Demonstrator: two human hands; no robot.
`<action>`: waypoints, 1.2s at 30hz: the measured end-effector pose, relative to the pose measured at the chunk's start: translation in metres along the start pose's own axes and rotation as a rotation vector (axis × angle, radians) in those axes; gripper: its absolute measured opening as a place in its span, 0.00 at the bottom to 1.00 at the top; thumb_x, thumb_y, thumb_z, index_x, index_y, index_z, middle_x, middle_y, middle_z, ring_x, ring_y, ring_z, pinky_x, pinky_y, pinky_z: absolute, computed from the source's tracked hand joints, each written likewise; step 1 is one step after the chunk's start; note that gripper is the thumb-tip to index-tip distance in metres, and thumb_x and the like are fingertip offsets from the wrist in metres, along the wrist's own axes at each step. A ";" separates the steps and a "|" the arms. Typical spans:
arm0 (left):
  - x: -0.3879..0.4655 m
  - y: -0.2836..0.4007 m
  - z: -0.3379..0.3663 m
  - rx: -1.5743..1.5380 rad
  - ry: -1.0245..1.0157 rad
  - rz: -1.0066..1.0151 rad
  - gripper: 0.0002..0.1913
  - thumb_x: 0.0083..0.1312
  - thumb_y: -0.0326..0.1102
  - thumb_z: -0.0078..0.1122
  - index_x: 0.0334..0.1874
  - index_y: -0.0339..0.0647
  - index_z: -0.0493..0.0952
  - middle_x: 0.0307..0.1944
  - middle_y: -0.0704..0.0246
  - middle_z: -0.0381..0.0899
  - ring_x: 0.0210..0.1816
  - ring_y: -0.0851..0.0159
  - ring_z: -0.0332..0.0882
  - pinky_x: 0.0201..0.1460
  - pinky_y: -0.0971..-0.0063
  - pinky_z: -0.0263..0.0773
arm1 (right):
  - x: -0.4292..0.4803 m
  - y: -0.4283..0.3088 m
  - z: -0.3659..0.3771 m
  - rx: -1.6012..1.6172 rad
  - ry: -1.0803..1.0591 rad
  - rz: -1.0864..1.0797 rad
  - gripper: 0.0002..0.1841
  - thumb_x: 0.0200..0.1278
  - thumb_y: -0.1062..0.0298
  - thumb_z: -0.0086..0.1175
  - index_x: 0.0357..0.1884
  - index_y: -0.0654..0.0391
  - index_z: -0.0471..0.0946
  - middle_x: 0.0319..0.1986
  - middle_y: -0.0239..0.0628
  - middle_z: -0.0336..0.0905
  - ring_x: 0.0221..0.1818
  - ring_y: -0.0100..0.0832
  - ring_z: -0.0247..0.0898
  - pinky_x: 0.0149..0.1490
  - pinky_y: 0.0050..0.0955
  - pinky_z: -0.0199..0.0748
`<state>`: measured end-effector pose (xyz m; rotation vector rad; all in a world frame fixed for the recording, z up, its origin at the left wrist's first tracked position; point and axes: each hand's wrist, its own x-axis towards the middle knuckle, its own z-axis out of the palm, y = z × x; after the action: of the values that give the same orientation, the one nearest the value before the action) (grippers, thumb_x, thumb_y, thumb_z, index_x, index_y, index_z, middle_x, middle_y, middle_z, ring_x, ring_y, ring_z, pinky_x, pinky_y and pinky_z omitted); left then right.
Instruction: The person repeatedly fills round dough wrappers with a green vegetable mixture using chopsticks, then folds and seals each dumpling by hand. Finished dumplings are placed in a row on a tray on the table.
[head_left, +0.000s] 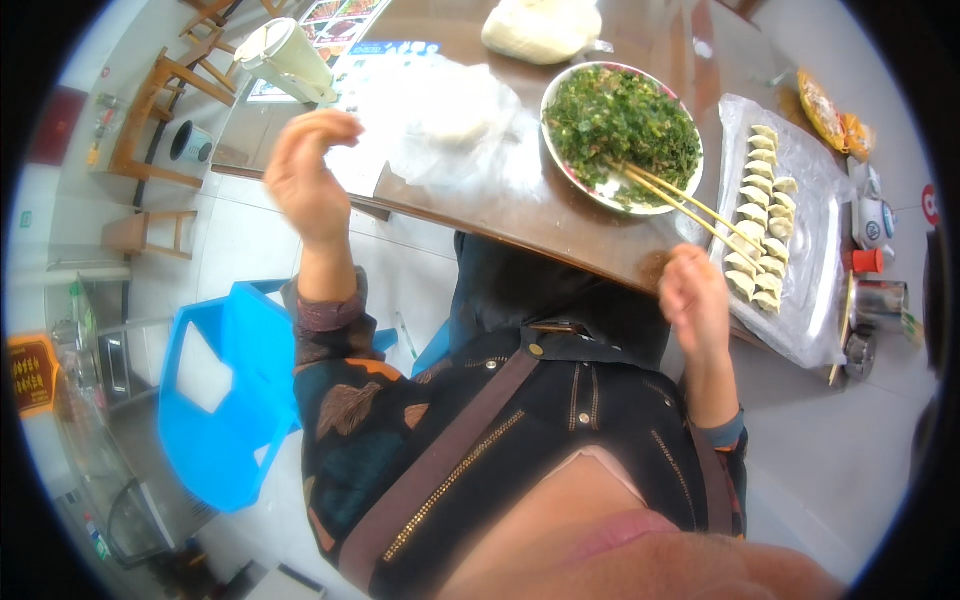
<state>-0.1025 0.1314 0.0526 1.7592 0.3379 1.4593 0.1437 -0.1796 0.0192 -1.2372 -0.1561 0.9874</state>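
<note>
My left hand (307, 172) is raised off the table's left front edge, blurred, its fingers loosely bent and nothing visible in them. My right hand (694, 300) is by the front edge, left of the dumplings; its curled fingers are blurred, and whether they hold anything is unclear. A white bowl (551, 154) of chopped green filling (622, 124) stands between the hands, towards the right. Wooden chopsticks (694, 214) rest in it, their ends reaching over the dumplings. Folded dumplings (759, 195) lie in two rows on a plastic-covered tray (814, 247). Pale dough (457, 112) lies on clear plastic, washed out by glare.
A larger dough lump (541, 28) sits at the back of the brown table (480, 217). A pale jug-like container (285, 60) stands on the left by printed sheets. Yellow packets (821, 112) and a metal pot (881, 304) are on the right. A blue plastic stool (225, 397) stands beside me.
</note>
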 end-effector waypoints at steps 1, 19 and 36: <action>0.000 -0.009 -0.002 0.125 -0.065 -0.096 0.10 0.64 0.22 0.44 0.35 0.32 0.79 0.34 0.61 0.82 0.37 0.63 0.81 0.40 0.75 0.76 | -0.007 0.001 0.006 -0.076 -0.092 0.092 0.08 0.68 0.70 0.50 0.44 0.60 0.70 0.22 0.32 0.68 0.14 0.20 0.61 0.14 0.15 0.52; 0.010 -0.096 0.044 0.858 -0.828 0.590 0.27 0.53 0.41 0.63 0.57 0.41 0.73 0.53 0.54 0.73 0.56 0.44 0.67 0.59 0.52 0.64 | 0.070 0.026 0.195 -1.360 -0.369 -1.435 0.35 0.51 0.75 0.54 0.66 0.60 0.61 0.63 0.48 0.61 0.67 0.46 0.56 0.63 0.42 0.58; 0.016 -0.061 0.035 0.647 -0.914 0.094 0.22 0.47 0.37 0.66 0.47 0.41 0.74 0.45 0.57 0.71 0.50 0.49 0.68 0.54 0.60 0.66 | 0.105 0.064 0.183 -1.503 -0.243 -1.236 0.17 0.48 0.76 0.53 0.43 0.68 0.71 0.35 0.48 0.73 0.41 0.43 0.70 0.46 0.35 0.69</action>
<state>-0.0484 0.1668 0.0199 2.7707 0.2413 0.4683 0.0636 0.0244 -0.0074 -1.8212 -1.8520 -0.2905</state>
